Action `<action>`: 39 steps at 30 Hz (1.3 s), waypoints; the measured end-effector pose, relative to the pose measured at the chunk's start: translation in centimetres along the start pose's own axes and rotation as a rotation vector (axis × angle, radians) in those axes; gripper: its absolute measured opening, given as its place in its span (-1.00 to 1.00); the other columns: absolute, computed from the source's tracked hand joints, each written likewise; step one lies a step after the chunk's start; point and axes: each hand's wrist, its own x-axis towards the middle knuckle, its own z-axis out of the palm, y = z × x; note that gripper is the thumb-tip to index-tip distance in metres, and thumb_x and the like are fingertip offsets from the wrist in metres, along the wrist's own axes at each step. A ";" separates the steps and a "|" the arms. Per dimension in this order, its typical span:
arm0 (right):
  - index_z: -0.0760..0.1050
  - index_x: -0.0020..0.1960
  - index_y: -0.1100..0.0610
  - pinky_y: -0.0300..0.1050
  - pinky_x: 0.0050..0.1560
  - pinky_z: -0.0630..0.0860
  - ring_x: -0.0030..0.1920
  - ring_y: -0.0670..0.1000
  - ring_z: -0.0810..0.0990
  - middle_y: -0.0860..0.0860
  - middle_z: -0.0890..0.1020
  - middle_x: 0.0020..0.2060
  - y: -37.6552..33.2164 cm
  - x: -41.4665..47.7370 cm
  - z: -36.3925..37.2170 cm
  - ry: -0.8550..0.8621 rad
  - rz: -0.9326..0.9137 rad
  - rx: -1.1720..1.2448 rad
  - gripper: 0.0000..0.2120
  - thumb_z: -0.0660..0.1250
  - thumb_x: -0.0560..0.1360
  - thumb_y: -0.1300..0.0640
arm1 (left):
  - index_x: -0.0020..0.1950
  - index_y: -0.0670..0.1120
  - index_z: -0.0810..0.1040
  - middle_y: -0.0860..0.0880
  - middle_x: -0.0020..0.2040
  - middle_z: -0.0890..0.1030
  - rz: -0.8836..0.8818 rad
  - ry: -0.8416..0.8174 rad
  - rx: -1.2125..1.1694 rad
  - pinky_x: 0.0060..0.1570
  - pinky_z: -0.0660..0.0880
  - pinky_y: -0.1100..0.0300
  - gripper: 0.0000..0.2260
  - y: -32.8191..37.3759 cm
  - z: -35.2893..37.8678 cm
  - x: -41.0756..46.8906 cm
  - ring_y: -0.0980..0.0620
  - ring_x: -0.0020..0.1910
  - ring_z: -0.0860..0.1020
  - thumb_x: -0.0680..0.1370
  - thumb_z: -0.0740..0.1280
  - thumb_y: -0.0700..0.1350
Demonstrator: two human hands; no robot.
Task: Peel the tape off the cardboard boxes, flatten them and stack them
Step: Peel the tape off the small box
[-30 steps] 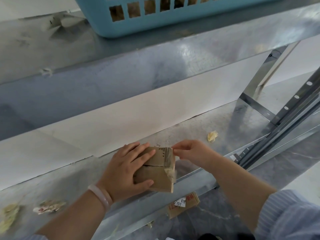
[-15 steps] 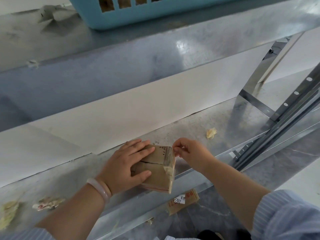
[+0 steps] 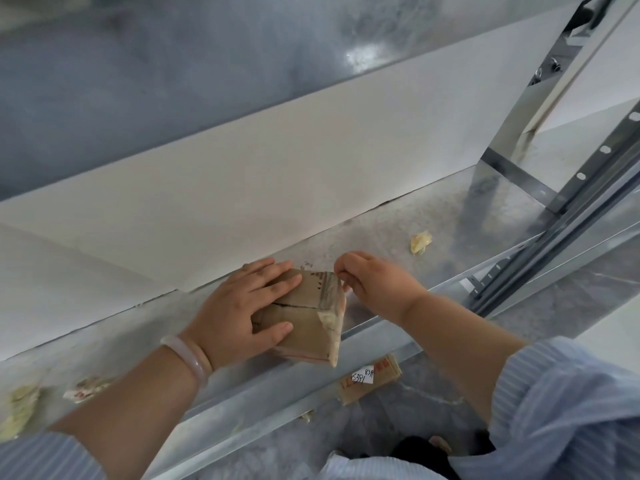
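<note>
Currently your left hand (image 3: 242, 313) lies flat, fingers straight, pressing the cardboard box (image 3: 311, 327) down near the shelf's (image 3: 398, 230) front edge. Light, crushable board, likely: brace its broad faces. Your right hand (image 3: 377, 285) pinches the tape (image 3: 330, 299) at the box's right corner.

Handwritten "8391" on the white label (image 3: 363, 375) of the flat cardboard piece (image 3: 384, 379) on the floor (image 3: 571, 299).

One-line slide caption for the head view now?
Left hand steadies a cardboard box on the metal shelf while the right hand pinches tape at its corner.
</note>
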 end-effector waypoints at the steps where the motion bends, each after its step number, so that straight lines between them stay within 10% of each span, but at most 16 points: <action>1: 0.52 0.04 0.20 0.02 -0.18 0.59 -0.18 0.07 0.63 0.04 0.60 -0.06 0.1 0.1 0.0 0.005 -0.021 -0.012 -0.88 0.23 0.56 0.31 | 0.43 0.04 0.40 0.06 0.46 0.35 -0.001 -0.003 0.003 0.42 0.22 0.08 -0.44 0.1 0.0 0.1 0.01 0.47 0.26 0.46 0.26 0.20; 7: 0.54 -0.01 0.25 0.08 -0.29 0.57 -0.27 0.16 0.63 0.09 0.61 -0.10 -0.2 0.4 -0.2 0.069 -0.073 -0.059 -0.84 0.21 0.50 0.37 | 0.43 0.03 0.41 0.05 0.46 0.35 -0.019 -0.011 0.001 0.41 0.24 0.04 -0.43 0.3 -0.1 0.0 -0.02 0.47 0.26 0.45 0.26 0.19; 11: 0.48 -0.12 0.09 -0.27 -0.20 0.49 -0.25 -0.16 0.60 -0.06 0.60 -0.20 -1.3 2.4 -1.9 0.273 0.116 0.105 -0.84 0.21 0.53 0.31 | 0.43 0.06 0.40 0.05 0.45 0.36 -0.026 -0.012 0.002 0.41 0.25 0.02 -0.43 0.2 0.0 0.1 -0.02 0.46 0.26 0.45 0.26 0.22; 14: 0.52 -0.15 -0.01 -0.46 -0.26 0.41 -0.20 -0.26 0.58 -0.14 0.66 -0.28 -1.4 3.9 -2.8 0.050 0.377 0.194 -0.86 0.25 0.57 0.10 | 0.43 0.08 0.38 0.04 0.45 0.37 -0.020 0.001 -0.017 0.38 0.30 -0.07 -0.43 0.1 0.1 0.0 -0.05 0.45 0.29 0.45 0.28 0.20; 20: 0.63 -0.16 0.17 -0.04 -0.09 0.67 -0.16 -0.01 0.70 0.02 0.72 -0.26 -0.6 2.7 -1.7 -0.318 0.812 0.565 -0.70 0.35 0.54 -0.06 | 0.45 0.10 0.36 0.04 0.45 0.36 -0.020 0.013 -0.021 0.38 0.30 -0.09 -0.43 -0.3 0.4 0.1 -0.03 0.44 0.29 0.46 0.28 0.23; 32: 0.56 -0.15 0.19 -0.18 -0.23 0.62 -0.28 -0.02 0.61 0.04 0.64 -0.29 -3.1 4.7 -4.0 -0.379 0.748 0.391 -0.87 0.35 0.54 0.16 | 0.45 0.16 0.34 0.13 0.47 0.31 -0.070 0.003 -0.021 0.45 0.18 0.03 -0.41 -0.1 0.4 0.0 0.05 0.47 0.24 0.43 0.26 0.26; 39: 0.46 -0.20 -0.02 -0.24 -0.27 0.38 -0.17 -0.05 0.56 -0.12 0.54 -0.24 -3.4 3.7 -2.8 0.033 0.511 0.163 -0.83 0.27 0.57 0.11 | 0.42 0.11 0.41 0.09 0.44 0.36 -0.201 0.068 -0.041 0.46 0.16 0.09 -0.38 1.1 0.6 0.9 0.02 0.44 0.28 0.40 0.20 0.31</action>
